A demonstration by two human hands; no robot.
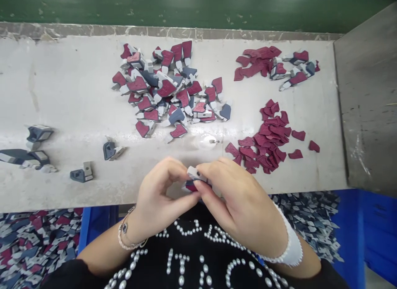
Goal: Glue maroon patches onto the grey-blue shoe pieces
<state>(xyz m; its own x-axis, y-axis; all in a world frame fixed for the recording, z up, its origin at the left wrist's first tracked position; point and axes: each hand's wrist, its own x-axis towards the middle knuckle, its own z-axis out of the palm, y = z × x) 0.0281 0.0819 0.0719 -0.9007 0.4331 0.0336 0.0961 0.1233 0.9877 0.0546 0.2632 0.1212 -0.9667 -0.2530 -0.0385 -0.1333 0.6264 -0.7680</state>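
Close to my body, at the table's front edge, my left hand (164, 202) and my right hand (238, 193) meet around one small plastic part (196, 174). Light grey, dark blue and maroon show on it, along with a dark round hole. My right thumb and index finger pinch it. The left fingertips close on its other side, partly hiding it. Just beyond my hands lies a heap of similar grey, blue and maroon parts (166, 88). Right of them is a pile of loose maroon pieces (269, 136).
More maroon pieces (259, 61) and several assembled parts (296, 69) lie at the back right. Blue-grey parts (39, 133) sit on the left of the table (71, 94). Blue bins (347, 227) of parts stand below the front edge. A metal panel (366, 102) bounds the right side.
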